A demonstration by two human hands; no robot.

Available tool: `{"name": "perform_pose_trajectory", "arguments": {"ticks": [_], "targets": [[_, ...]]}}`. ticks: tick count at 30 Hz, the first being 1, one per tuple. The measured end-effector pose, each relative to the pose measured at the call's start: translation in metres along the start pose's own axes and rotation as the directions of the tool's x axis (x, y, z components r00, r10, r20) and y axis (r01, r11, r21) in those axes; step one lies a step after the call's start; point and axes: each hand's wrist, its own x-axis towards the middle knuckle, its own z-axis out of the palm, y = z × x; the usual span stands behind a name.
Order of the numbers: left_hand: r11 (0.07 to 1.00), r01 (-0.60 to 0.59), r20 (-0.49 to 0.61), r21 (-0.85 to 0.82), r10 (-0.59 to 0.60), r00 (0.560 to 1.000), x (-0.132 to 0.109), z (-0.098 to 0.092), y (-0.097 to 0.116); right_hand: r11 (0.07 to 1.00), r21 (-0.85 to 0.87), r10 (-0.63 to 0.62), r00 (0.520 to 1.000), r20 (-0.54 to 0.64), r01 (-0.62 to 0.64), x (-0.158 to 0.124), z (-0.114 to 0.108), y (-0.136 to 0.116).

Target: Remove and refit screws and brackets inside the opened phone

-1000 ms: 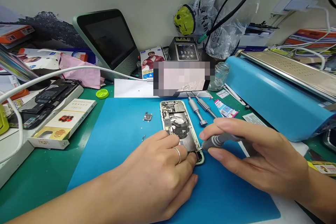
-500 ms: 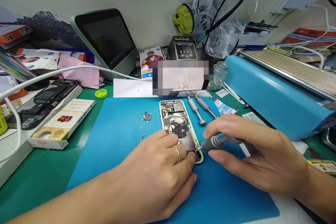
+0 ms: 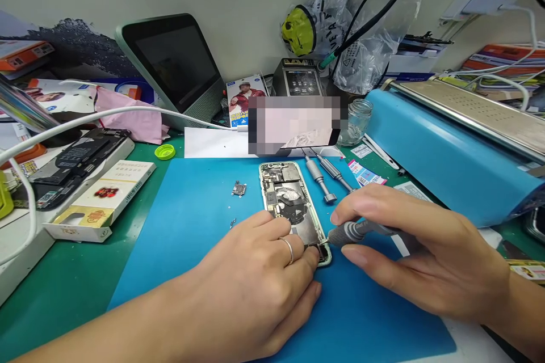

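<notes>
An opened phone [image 3: 286, 195] with its back off lies lengthwise on a blue mat [image 3: 191, 221]. My left hand [image 3: 255, 278], a ring on one finger, rests on the phone's near end with its fingers curled down against it. My right hand [image 3: 421, 249] pinches a grey screwdriver [image 3: 355, 231] between thumb and forefinger. The tool's tip sits at the phone's near right corner.
Two more screwdrivers [image 3: 323, 178] lie beyond the phone, a small loose part [image 3: 239, 188] to its left. A blue machine [image 3: 447, 147] fills the right side. At left lie a white box [image 3: 106, 198], a dismantled phone [image 3: 72, 164] and a white cable [image 3: 85, 122]. A tablet [image 3: 174, 68] leans on the wall.
My right hand and the screwdriver have shifted slightly toward the phone's near right corner. My left hand has stayed put.
</notes>
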Motion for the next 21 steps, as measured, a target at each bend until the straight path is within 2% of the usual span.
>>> {"name": "perform_pose_trajectory", "arguments": {"ticks": [6, 14, 21], "targets": [[1.0, 0.008, 0.004, 0.007, -0.008, 1.0, 0.0, 0.0, 0.0004, 1.0, 0.005, 0.005, 1.0, 0.001, -0.005, 0.0024, -0.0009, -0.0022], [1.0, 0.015, 0.019, -0.01, -0.014, 1.0, -0.0013, 0.0017, -0.0007, 0.999, 0.047, 0.003, 0.998, -0.055, 0.0, 0.0039, 0.0006, -0.0002], [1.0, 0.013, 0.008, 0.0, -0.013, 1.0, -0.0022, 0.0009, 0.0007, 0.994, 0.102, 0.055, 0.996, -0.07, -0.047, -0.0004, 0.0032, -0.0004]]}}
